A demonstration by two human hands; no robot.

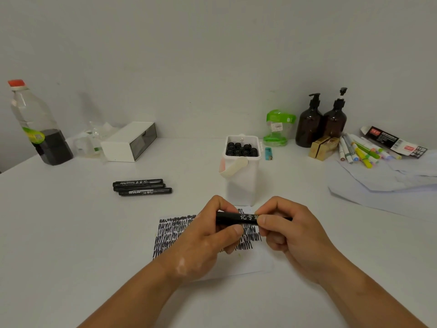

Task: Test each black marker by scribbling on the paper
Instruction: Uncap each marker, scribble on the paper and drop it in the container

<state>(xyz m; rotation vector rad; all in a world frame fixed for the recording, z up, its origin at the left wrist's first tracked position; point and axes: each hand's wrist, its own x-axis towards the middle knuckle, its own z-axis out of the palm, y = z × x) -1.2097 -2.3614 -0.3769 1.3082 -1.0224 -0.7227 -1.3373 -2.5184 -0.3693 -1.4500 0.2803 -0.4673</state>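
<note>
Both hands hold one black marker (238, 218) level above the paper (255, 259). My left hand (210, 235) grips its left end with curled fingers. My right hand (283, 230) pinches its right part between thumb and fingers. White lettering shows on the barrel between the hands. Black scribbles (172, 230) cover the paper's upper half, partly hidden by my hands. Three black markers (142, 187) lie side by side on the table to the left. A white tub (241, 183) behind the paper holds several black markers (241, 149) standing upright.
A bottle with dark liquid (40, 129) stands far left, beside a white box (130, 142). Two brown pump bottles (321, 121), a green-trimmed pack (277, 127), a lighter (268, 154), coloured markers (359, 150) and loose sheets (387, 183) crowd the right side.
</note>
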